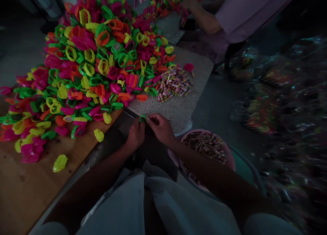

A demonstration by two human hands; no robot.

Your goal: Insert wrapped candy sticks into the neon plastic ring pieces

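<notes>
My left hand (136, 134) is closed round a small green plastic toy watch (142, 118), held upright between thumb and fingers. Close on its right, my right hand (161, 127) is pinched with the fingertips by the toy watch; what they grip, if anything, is too small to make out. Both hands are above my lap, just off the near edge of the grey speckled table (163, 108). Beyond them spreads a large heap of toy watches (102, 64) in pink, green, yellow and orange. Beside that heap lies a pile of small wrapped candy rolls (175, 83).
A pink basin (231, 156) of similar small rolls stands low at my right. Loose yellow pieces (60, 163) lie on the wooden board (22, 190). Across the table, a person in a pink top (237, 16) handles more pieces. Clear plastic bags (263, 108) fill the right side.
</notes>
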